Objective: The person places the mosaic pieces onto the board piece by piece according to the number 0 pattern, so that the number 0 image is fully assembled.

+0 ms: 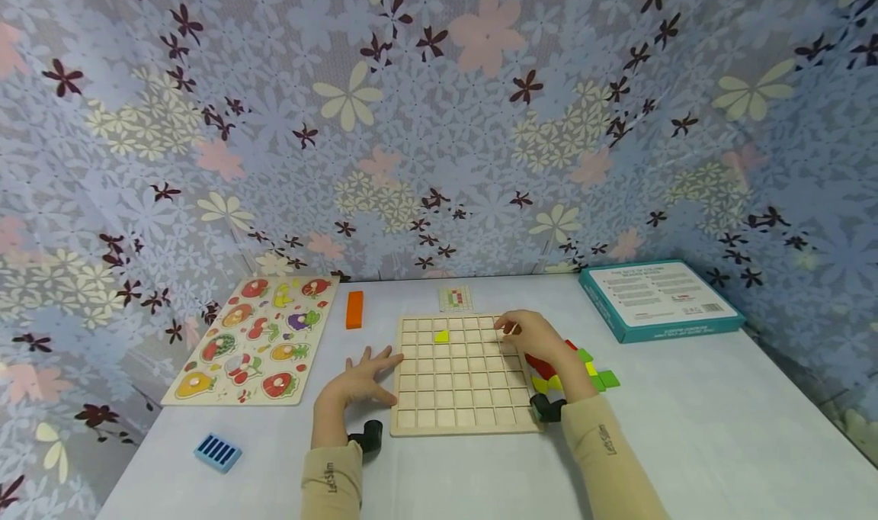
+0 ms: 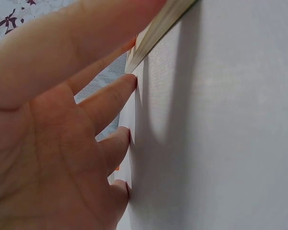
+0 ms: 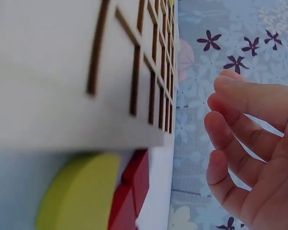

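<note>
A square wooden grid board [image 1: 446, 399] lies flat on the table, with a single yellow piece [image 1: 442, 336] in one of its upper cells. My left hand [image 1: 360, 381] has its fingers spread, thumb and index finger against the board's left edge; the left wrist view shows its palm and the board's side [image 2: 159, 34]. Over the board's upper right part is my right hand [image 1: 538, 338], its fingers loosely bent. Nothing shows between those fingers [image 3: 220, 130] in the right wrist view. Red pieces [image 3: 138, 177] and a rounded yellow piece [image 3: 84, 194] lie beside the board.
Behind the board is a small pattern card [image 1: 456, 299]. Green pieces [image 1: 607, 379] lie right of the right wrist. A teal box [image 1: 661, 300] stands back right. Leftward are an orange block [image 1: 354, 309], a fruit puzzle board [image 1: 264, 337] and a blue slotted block [image 1: 218, 452].
</note>
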A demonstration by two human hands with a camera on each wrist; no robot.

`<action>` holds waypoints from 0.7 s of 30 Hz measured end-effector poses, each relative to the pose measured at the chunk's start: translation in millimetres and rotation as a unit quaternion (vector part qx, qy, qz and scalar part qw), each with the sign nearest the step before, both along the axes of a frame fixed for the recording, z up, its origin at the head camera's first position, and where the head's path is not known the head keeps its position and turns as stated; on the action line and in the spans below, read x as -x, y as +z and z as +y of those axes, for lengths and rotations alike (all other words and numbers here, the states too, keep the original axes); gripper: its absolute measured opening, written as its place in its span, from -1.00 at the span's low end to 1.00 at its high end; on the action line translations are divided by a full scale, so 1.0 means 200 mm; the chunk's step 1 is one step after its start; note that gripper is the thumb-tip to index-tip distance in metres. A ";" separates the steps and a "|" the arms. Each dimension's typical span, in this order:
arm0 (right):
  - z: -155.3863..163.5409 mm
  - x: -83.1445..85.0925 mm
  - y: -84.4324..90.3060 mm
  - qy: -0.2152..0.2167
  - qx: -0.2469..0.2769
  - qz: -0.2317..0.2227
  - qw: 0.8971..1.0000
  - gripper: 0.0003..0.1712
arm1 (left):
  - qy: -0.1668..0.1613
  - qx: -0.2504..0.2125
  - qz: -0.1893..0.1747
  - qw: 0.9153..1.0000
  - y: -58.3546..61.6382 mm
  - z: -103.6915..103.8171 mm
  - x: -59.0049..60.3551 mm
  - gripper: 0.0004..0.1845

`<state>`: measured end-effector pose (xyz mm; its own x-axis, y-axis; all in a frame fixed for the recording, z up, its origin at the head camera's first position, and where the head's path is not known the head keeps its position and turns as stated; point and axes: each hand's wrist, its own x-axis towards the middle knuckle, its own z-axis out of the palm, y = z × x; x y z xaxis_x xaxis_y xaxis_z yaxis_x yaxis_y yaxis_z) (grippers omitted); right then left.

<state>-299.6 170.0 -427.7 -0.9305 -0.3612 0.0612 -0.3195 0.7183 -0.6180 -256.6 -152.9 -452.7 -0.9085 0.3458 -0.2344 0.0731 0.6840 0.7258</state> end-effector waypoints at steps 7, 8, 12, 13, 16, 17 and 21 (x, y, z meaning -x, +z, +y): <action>0.08 -0.04 -0.03 -0.015 0.004 -0.012 1.000 -0.78 | 0.002 0.002 -0.004 1.000 0.00 0.00 0.00 -0.12; 0.10 -0.04 -0.03 -0.017 0.001 -0.010 1.000 -0.79 | 0.002 0.000 -0.005 1.000 0.00 0.00 0.01 -0.12; 0.15 -0.06 -0.02 -0.024 -0.018 -0.011 0.999 -0.82 | 0.001 -0.003 -0.007 1.000 0.01 0.00 0.01 -0.12; 0.16 -0.07 -0.02 -0.026 -0.021 -0.013 0.999 -0.83 | 0.001 -0.003 -0.006 1.000 0.01 0.00 0.01 -0.12; 0.19 -0.09 -0.01 -0.027 -0.029 -0.024 0.999 -0.86 | 0.004 -0.003 -0.006 1.000 0.02 0.00 0.01 -0.12; 0.20 -0.10 -0.02 -0.029 -0.030 -0.027 0.999 -0.87 | 0.006 -0.005 -0.007 1.000 0.02 0.00 0.00 -0.12; 0.24 -0.14 -0.04 -0.031 -0.028 -0.040 0.998 -0.88 | 0.001 0.002 -0.009 1.000 0.02 0.00 -0.01 -0.13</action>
